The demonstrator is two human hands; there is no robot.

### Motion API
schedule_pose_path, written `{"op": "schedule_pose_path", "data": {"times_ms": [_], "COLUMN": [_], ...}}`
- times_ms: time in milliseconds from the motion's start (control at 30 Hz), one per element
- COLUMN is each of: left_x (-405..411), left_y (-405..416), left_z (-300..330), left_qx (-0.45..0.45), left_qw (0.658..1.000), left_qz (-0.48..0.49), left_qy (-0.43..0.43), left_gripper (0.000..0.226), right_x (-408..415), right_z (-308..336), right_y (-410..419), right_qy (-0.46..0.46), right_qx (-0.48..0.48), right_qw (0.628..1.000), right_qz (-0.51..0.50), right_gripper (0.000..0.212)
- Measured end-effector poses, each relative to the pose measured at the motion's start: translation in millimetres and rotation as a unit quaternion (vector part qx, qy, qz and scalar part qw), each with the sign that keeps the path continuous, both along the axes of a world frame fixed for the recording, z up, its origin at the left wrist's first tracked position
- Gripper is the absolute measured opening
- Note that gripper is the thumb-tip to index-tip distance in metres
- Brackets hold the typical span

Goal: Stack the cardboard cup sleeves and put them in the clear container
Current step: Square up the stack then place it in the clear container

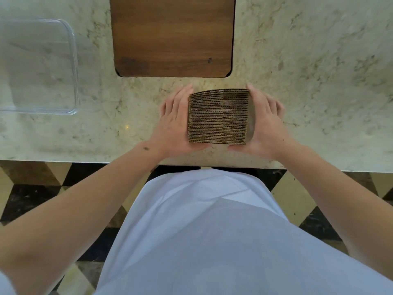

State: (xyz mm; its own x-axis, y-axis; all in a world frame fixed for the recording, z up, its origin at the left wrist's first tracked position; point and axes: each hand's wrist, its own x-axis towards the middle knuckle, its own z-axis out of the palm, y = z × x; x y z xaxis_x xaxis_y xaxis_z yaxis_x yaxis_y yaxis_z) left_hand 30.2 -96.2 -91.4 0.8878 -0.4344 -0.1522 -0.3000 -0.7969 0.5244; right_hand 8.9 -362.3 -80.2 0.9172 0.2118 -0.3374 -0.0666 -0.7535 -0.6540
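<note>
A: How is that stack of cardboard cup sleeves (219, 116) likely handling?

B: I'm judging it light, and each sleeve stiff enough along its corrugated edge, but the pile is loose, so it is probably wanting to fan out or slip sideways. Squeezing on the two flat end faces looks like the sound hold.

A: And where is it sitting?

B: It's standing on edge on the marble counter (297, 60), near the front edge, just this side of the wooden board (172, 35).

A: The hands?

B: The left hand (174, 122) is pressing flat against the stack's left face, fingers pointing away, thumb curling under the near edge. The right hand (265, 124) is mirroring it on the right face. Both are clamping the stack between the palms.

A: And the clear container (72, 60)?

B: It's lying well apart, far left on the counter, looking empty. A leftward carry is what I'm expecting, with the squeeze kept even.
</note>
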Motion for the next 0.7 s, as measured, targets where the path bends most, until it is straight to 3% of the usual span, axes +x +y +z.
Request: {"op": "schedule_pose_path", "data": {"times_ms": [333, 500, 700], "left_x": [-2.1, -4.2, -4.9], "left_y": [-3.1, -5.4, -5.9], "left_z": [-3.3, -6.3, 0.4], "left_qx": [0.004, 0.008, 0.024], "left_qw": [1.000, 0.999, 0.999], "left_qz": [0.029, 0.034, 0.035], "left_qy": [-0.008, -0.027, 0.013], "left_gripper": [0.122, 0.119, 0.120], "right_x": [6.4, 1.9, -1.5], "right_z": [0.9, -1.0, -7.7], "right_y": [-2.7, 2.7, 5.5], "right_qy": [0.016, -0.068, -0.071], "right_qx": [0.017, 0.032, 0.027], "right_qw": [1.000, 0.997, 0.997], "right_qz": [0.013, 0.020, 0.017], "right_gripper": [0.144, 0.124, 0.117]}}
